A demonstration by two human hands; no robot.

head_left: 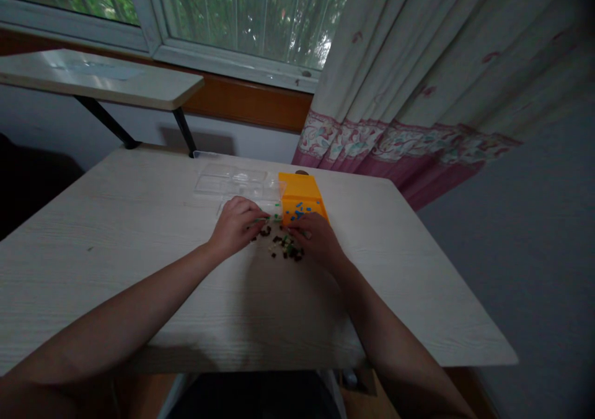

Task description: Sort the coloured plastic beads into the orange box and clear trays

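Note:
A small heap of tiny dark, green and pale pieces (284, 247) lies on the pale wooden table (139, 251). My left hand (238, 222) rests at the heap's left edge with fingers curled, pinching something too small to name. My right hand (318, 236) lies on the heap's right side, fingers bent down onto the pieces. Just behind both hands stands an orange box (300, 197) with small blue pieces on its front part. A clear plastic compartment tray (237, 182) lies left of the box, behind my left hand.
A second, narrow table (102, 78) on black legs stands at the back left under the window. A flowered curtain (418, 97) hangs at the right. The table's right edge (465, 295) runs close beside my right arm.

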